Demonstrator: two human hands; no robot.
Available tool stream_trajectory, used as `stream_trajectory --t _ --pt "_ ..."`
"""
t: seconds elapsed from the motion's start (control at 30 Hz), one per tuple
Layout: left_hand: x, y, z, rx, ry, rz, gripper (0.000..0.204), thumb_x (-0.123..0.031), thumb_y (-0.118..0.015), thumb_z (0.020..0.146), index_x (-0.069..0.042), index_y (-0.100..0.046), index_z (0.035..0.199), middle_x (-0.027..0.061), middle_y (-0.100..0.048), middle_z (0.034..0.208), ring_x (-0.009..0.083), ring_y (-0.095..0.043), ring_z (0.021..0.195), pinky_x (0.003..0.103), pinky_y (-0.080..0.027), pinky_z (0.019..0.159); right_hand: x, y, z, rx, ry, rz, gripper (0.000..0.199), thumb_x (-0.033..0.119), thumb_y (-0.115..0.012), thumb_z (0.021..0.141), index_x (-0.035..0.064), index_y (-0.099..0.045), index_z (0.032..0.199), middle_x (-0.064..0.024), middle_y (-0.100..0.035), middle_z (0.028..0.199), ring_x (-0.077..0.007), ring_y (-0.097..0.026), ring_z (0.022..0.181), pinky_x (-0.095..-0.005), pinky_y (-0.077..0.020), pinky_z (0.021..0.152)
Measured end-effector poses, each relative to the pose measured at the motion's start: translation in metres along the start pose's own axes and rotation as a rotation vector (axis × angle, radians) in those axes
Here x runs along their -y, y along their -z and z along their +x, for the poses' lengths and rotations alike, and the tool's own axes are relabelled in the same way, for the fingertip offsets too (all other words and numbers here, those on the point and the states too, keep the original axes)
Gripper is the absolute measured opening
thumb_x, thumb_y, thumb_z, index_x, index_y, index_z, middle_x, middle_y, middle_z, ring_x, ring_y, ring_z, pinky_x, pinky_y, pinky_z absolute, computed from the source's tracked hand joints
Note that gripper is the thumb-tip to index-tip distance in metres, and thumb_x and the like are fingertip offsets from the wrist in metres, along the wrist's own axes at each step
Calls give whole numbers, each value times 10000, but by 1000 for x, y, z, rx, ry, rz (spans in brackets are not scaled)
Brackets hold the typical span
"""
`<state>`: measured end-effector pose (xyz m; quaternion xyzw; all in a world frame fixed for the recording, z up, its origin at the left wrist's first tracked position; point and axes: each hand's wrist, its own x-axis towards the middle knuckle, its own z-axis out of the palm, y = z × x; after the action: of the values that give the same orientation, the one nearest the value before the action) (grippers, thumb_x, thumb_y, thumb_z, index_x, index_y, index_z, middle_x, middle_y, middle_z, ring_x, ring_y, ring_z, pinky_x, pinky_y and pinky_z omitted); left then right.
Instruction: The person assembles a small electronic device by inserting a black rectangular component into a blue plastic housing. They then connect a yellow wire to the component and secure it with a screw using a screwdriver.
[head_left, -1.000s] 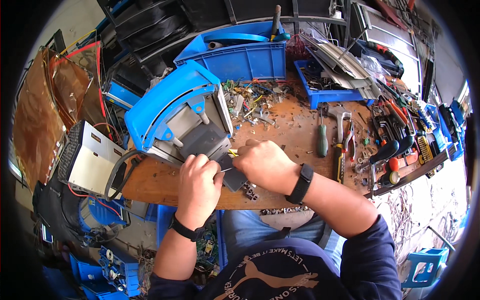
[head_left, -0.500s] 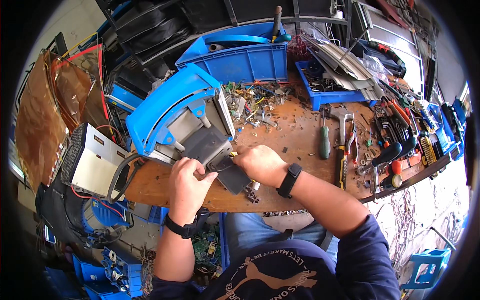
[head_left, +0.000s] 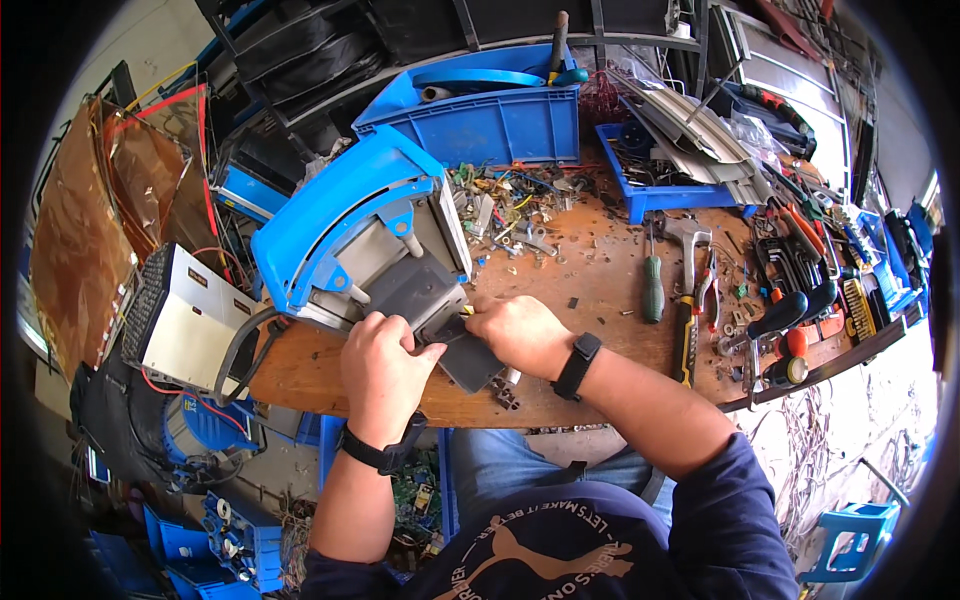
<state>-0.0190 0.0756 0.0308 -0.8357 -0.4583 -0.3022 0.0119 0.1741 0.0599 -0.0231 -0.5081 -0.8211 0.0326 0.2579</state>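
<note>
Resting at the near edge of the wooden workbench (head_left: 600,290), a dark grey plastic cover panel (head_left: 470,355) sits directly under both hands, partly attached to or lying against the grey inner body of a blue-shelled appliance housing (head_left: 350,215). The panel's long axis runs diagonally, from the housing at the bench's left side down toward the near edge in front of the person. The housing itself lies tilted on its side, its curved blue shell facing the far left corner, with a black cable (head_left: 240,345) looping off its lower left toward a metal-cased unit (head_left: 185,320) hanging off the left edge.

The left hand (head_left: 380,365) lies on the panel's left part, fingers curled over its upper edge where it meets the housing, closed in a firm grip. The right hand (head_left: 520,335) presses on the panel's upper right edge with fingers bent and close together; whether it pinches a small tool or only the plastic I cannot tell, since the fingertips are hidden. Both hands are equally near, touching the panel.

Just right of the right wrist lie loose small metal parts; farther right, well apart, a green-handled screwdriver (head_left: 652,285) and pliers (head_left: 700,290) rest on the bench. A blue plastic bin (head_left: 490,125) stands at the far edge.
</note>
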Motion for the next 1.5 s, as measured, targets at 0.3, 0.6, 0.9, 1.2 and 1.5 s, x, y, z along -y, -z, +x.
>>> stream_trajectory --t 0.3,0.6,0.9,1.2,1.5 --pt "-7 0 3 12 11 68 410 -135 -867 551 -43 -470 597 114 -510 682 341 -534 676 445 -429 594 -1 -5 3 -4 10 -38 132 78 -571 745 47 -660 837 -129 -619 877 -302 -653 828 -398 -535 737" --pt "-8 0 6 37 1 140 405 -161 -865 550 -47 -478 593 107 -523 681 336 -553 686 446 -444 607 -3 -11 5 -14 22 -40 108 91 -569 746 52 -652 804 -127 -623 868 -301 -654 821 -403 -536 731" --pt "-9 0 8 58 6 162 388 -175 -861 558 -33 -501 581 120 -539 694 345 -568 701 453 -452 616 -9 -8 12 -41 62 -49 97 103 -579 727 60 -658 764 -112 -627 842 -290 -656 808 -400 -539 717" --pt "-10 3 13 124 33 182 364 -183 -854 572 -17 -529 568 130 -557 689 354 -581 692 455 -456 608 0 18 25 42 178 -241 105 119 -607 718 59 -691 737 -110 -648 805 -288 -669 788 -381 -553 680" --pt "-8 1 13 115 -10 181 359 -197 -858 568 -19 -546 559 134 -564 685 353 -584 672 455 -459 604 -5 6 23 41 107 -217 72 134 -607 724 77 -647 745 -84 -622 815 -268 -654 792 -375 -548 676"
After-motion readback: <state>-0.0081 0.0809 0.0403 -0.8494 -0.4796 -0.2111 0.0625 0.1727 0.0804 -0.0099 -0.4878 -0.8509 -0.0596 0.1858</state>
